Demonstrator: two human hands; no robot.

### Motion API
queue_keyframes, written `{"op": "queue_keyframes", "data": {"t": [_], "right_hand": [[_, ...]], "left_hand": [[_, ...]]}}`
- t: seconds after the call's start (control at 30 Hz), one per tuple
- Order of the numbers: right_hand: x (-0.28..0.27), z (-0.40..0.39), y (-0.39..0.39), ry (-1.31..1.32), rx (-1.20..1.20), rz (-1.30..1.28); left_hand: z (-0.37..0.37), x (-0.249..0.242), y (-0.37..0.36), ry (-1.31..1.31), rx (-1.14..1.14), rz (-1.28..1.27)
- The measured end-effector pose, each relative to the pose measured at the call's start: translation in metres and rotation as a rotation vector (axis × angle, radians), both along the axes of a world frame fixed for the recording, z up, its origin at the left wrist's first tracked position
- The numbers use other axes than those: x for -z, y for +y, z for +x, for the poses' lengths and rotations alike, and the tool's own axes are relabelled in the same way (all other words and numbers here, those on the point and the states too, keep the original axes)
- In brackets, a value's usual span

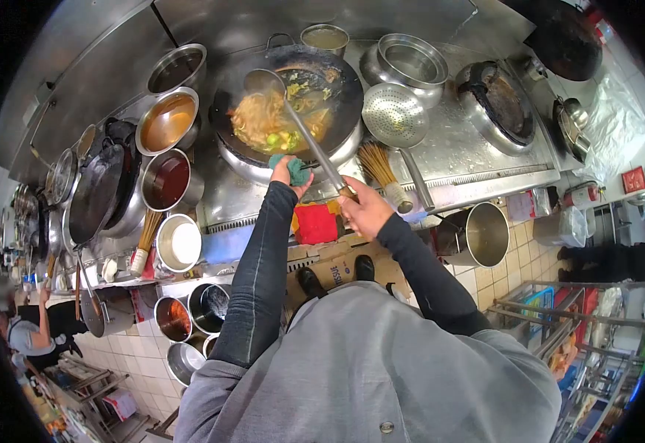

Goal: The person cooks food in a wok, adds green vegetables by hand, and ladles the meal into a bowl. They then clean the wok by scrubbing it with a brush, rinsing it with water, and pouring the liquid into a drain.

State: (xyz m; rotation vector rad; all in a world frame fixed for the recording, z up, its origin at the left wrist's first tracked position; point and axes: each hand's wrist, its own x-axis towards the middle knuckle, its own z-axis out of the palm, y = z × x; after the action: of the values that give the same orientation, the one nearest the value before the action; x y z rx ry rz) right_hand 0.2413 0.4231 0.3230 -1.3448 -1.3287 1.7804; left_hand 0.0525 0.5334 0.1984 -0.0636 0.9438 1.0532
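Observation:
A dark wok (343,136) sits on the burner in front of me, with noodle-like food and bits of green (257,127) in it. My right hand (365,210) is closed around the wooden grip of a long metal ladle (309,137). The ladle's bowl lies over the food at the left of the wok. At the wok's near edge, my left hand (287,176) is closed on a folded green cloth (297,170). Whether a wok handle is under that cloth is hidden.
A perforated skimmer (395,117) and a bamboo brush (379,167) lie right of the wok. Pots of brown liquid (167,122) and dark red sauce (167,181) stand left. A red cloth (316,224) hangs at the front edge. Another person (33,332) stands far left.

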Motion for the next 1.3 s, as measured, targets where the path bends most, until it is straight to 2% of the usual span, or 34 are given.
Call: {"op": "queue_keyframes", "data": {"t": [0.03,0.1,0.13,0.23,0.27,0.3,0.37,0.4,0.5,0.57,0.63,0.67,0.7,0.77,0.8,0.83,0.9,0.93,0.97,1.03,1.1,1.13,1.17,1.2,1.23,1.3], "right_hand": [[0.012,0.005,0.001,-0.004,-0.006,-0.002],[0.043,0.009,-0.002,-0.641,0.098,0.798],[0.028,0.003,-0.006,-0.722,0.078,0.558],[0.062,-0.011,-0.008,-0.769,0.197,0.422],[0.075,-0.023,-0.010,-0.709,0.287,0.598],[0.086,-0.026,-0.012,-0.708,0.285,0.600],[0.038,-0.043,-0.018,0.015,0.204,-0.130],[0.020,-0.043,-0.016,0.149,0.198,-0.202],[0.002,-0.022,-0.001,0.240,0.126,-0.239],[0.013,-0.008,0.009,0.150,0.112,-0.177],[0.028,0.001,0.028,-0.216,0.128,0.128],[0.066,0.002,0.046,-0.566,0.155,0.677],[0.074,0.000,0.052,-0.563,0.156,0.681],[0.085,-0.015,0.064,-0.798,0.241,0.560],[0.121,-0.021,0.072,-0.802,0.262,0.697],[0.110,-0.026,0.068,-0.800,0.264,0.697],[0.066,-0.033,0.050,-0.225,0.050,0.105],[0.061,-0.026,0.049,-0.027,0.083,0.018],[0.039,-0.013,0.048,-0.039,0.065,-0.107],[0.033,0.014,0.049,-0.005,0.055,-0.068],[0.061,0.022,0.054,-0.011,0.049,-0.010],[0.083,0.018,0.054,-0.398,0.122,0.369],[0.075,0.005,0.050,-0.782,0.194,0.754],[0.066,-0.003,0.042,-0.815,0.204,0.499],[0.076,-0.012,0.038,-0.809,0.199,0.505],[0.080,-0.025,0.027,-0.514,0.191,0.256]], "left_hand": [[0.001,0.001,0.001,-0.004,-0.006,-0.002],[0.000,0.005,0.001,-0.008,-0.017,0.003],[0.000,0.008,0.002,-0.008,-0.022,0.002],[-0.001,0.014,0.004,0.008,-0.020,-0.007],[-0.001,0.016,0.004,-0.007,-0.017,0.003],[-0.002,0.017,0.005,-0.023,-0.012,0.016],[-0.001,0.010,0.004,-0.008,-0.001,0.019],[-0.001,0.004,0.002,-0.004,0.000,0.008],[-0.001,0.006,0.002,-0.017,0.005,0.000],[-0.002,0.007,0.002,-0.032,0.003,0.003],[-0.002,0.005,0.001,-0.006,-0.033,-0.030],[-0.002,0.004,0.000,-0.005,-0.034,-0.029],[-0.002,0.004,0.000,0.001,-0.028,-0.020],[-0.004,0.004,0.002,0.008,-0.027,-0.004],[-0.004,0.005,0.002,0.019,-0.022,-0.005],[-0.004,0.005,0.002,0.029,-0.014,-0.008],[-0.005,0.005,0.001,0.026,0.002,0.004],[-0.006,0.005,0.001,0.020,0.014,0.018],[-0.007,0.003,0.002,0.022,0.018,0.020],[-0.006,0.000,0.001,0.024,0.021,-0.040],[-0.005,-0.004,-0.002,0.033,0.011,-0.057],[-0.006,-0.002,-0.002,0.044,0.007,-0.050],[-0.007,-0.002,-0.001,0.057,0.003,-0.040],[-0.008,-0.002,-0.001,0.061,-0.004,-0.035],[-0.009,-0.003,-0.001,0.044,0.007,-0.016],[-0.011,-0.001,-0.002,0.027,0.017,-0.006]]}}
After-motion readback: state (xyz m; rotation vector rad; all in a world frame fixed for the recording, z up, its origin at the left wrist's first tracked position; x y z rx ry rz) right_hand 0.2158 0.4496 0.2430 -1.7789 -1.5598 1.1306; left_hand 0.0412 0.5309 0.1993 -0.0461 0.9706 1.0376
